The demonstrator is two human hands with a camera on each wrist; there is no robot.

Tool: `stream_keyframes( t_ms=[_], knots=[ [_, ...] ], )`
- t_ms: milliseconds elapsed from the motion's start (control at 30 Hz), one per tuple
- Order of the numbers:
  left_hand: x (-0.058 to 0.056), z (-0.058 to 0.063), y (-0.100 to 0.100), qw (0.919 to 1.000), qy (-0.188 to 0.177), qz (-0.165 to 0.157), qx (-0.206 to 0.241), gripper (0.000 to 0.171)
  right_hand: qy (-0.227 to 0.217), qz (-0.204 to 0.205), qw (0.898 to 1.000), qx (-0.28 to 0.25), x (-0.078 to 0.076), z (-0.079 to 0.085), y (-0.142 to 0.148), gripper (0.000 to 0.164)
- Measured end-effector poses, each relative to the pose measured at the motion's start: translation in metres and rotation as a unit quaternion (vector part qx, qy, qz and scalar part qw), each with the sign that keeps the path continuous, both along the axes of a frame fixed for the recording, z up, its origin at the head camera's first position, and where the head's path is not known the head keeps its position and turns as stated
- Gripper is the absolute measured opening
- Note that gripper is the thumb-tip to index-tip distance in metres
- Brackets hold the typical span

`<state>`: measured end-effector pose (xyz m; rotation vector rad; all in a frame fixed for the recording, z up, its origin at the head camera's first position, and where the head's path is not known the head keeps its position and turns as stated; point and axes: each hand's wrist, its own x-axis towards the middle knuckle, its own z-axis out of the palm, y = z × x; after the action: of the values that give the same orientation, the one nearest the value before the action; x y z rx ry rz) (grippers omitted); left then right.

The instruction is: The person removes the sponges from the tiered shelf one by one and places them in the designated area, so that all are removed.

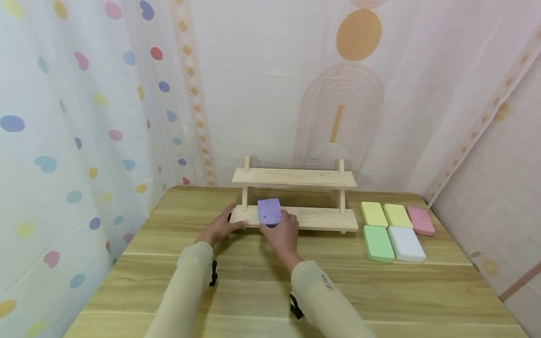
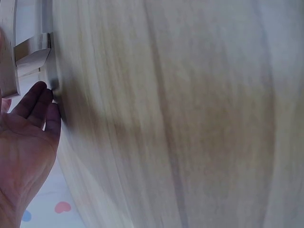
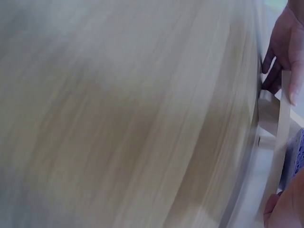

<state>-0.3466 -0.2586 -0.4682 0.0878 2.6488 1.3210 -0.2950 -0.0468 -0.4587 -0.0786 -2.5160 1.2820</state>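
Observation:
A purple sponge (image 1: 269, 211) is over the lower board of a two-tier wooden display stand (image 1: 319, 218), left of the board's middle. My right hand (image 1: 284, 233) grips it from the front, thumb at the near edge and fingers at the right side. In the right wrist view only a corner of the purple sponge (image 3: 299, 151) shows. At the lower board's left end is my left hand (image 1: 221, 226), its thumb along the board's front. From the left wrist, that hand's fingers (image 2: 34, 102) look fairly straight, reaching down beside the stand's foot near the tabletop.
On the table's right lie two yellow sponges (image 1: 374, 214), a pink sponge (image 1: 420, 220), a green sponge (image 1: 378, 243) and a white sponge (image 1: 406, 243), grouped closely. The stand's upper board (image 1: 293, 177) overhangs the back. Patterned curtains (image 1: 262, 94) hang behind the wooden table (image 1: 236, 300).

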Motion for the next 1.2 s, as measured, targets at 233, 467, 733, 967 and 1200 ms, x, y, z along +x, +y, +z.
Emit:
stream_keyframes(
  t_ms=[233,467,733,967,1200],
  knots=[
    [0.002,-0.001,-0.004,1.0000,-0.001,-0.003,-0.001,0.104,0.006,0.027,1.000,-0.012,0.000,0.004,0.028,0.076],
    [0.001,-0.001,-0.001,0.9999,-0.003,-0.012,0.002,0.102,0.002,0.065,0.997,-0.041,0.013,0.007,0.075,0.078],
    [-0.001,0.001,-0.002,0.9999,0.003,-0.011,-0.002,0.104,-0.014,0.072,0.997,-0.038,0.029,0.010,0.159,0.080],
    [-0.001,0.002,-0.002,0.9999,0.001,-0.013,-0.006,0.101,-0.043,0.053,0.997,-0.019,0.049,0.017,0.249,0.084],
    [-0.002,0.003,-0.001,0.9999,-0.001,-0.013,-0.007,0.101,-0.042,-0.013,0.999,0.025,0.063,0.013,0.330,0.083]
  ],
)
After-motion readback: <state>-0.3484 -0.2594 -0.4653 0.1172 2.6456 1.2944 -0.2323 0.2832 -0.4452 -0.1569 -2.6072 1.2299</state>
